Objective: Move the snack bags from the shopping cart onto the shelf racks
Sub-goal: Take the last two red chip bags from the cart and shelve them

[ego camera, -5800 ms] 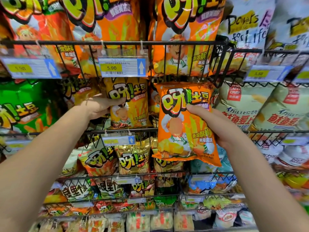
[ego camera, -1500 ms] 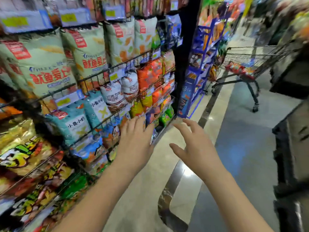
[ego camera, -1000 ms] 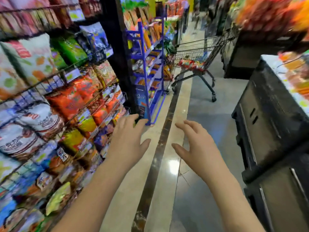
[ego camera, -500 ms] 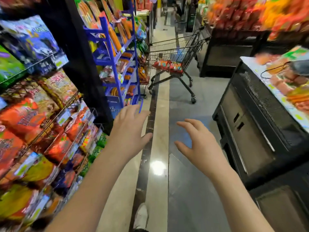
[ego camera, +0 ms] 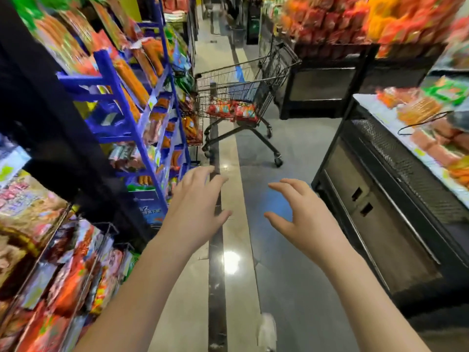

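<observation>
A wire shopping cart (ego camera: 266,72) stands down the aisle ahead, with red and orange snack bags (ego camera: 232,110) lying in its basket. My left hand (ego camera: 196,209) and my right hand (ego camera: 302,217) are both held out in front of me above the floor, fingers spread and relaxed, holding nothing. The cart is well beyond both hands. The wire shelf racks (ego camera: 76,250) full of snack bags run along my left side, blurred.
A blue display rack (ego camera: 142,138) stands on the left between me and the cart. A black counter (ego camera: 396,214) with packaged goods lines the right side. Another black stand (ego camera: 330,82) sits behind the cart. The tiled aisle floor (ego camera: 253,250) runs between them.
I have turned away from the shelf rack, where my right hand held an orange bag, and moved down the aisle. The cart is now nearer and larger. Both hands stay empty.
</observation>
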Action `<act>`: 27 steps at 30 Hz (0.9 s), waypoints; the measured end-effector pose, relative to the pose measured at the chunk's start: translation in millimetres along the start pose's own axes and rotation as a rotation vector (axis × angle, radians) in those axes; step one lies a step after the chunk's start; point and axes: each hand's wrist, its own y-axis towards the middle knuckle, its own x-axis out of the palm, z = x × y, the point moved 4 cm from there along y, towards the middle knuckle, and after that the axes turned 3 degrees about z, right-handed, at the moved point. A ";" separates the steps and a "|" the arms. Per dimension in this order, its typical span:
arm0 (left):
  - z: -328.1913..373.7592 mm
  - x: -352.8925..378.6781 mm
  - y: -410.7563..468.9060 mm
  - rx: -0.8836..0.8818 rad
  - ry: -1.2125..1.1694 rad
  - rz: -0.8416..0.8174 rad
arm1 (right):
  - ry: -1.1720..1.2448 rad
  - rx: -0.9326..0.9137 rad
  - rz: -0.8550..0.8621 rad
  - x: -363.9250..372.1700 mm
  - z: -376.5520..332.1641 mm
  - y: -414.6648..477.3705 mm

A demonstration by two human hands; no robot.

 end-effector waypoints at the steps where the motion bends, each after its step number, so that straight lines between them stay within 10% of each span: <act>1: -4.0 4.3 16.1 0.006 0.000 0.000 | 0.001 0.003 0.006 2.6 5.5 16.5; 27: -81.1 98.0 527.7 -0.044 0.056 -0.039 | 0.057 -0.076 -0.039 51.6 162.7 524.8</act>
